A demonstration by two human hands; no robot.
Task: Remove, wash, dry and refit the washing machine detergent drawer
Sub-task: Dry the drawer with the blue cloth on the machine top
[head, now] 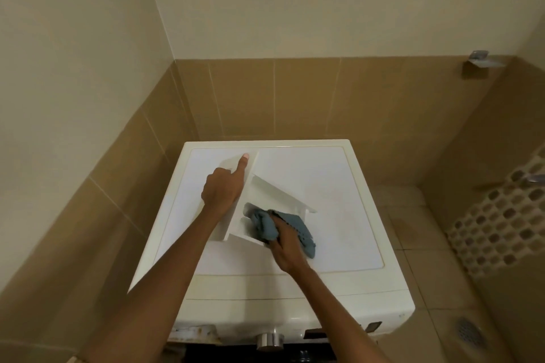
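White detergent drawer (277, 194) lies askew atop the washing machine (348, 186) in a tiled corner (295, 97), left hand (221, 190) grasping its front panel, right hand (284, 242) clutching a blue cloth (265, 224) that covers one compartment.

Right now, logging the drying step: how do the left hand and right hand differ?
The left hand holds the detergent drawer by its front panel, forefinger straight; the right hand grips a blue cloth inside a compartment. The left hand is farther from the camera, the right hand nearer. Both work on the drawer atop the washing machine.
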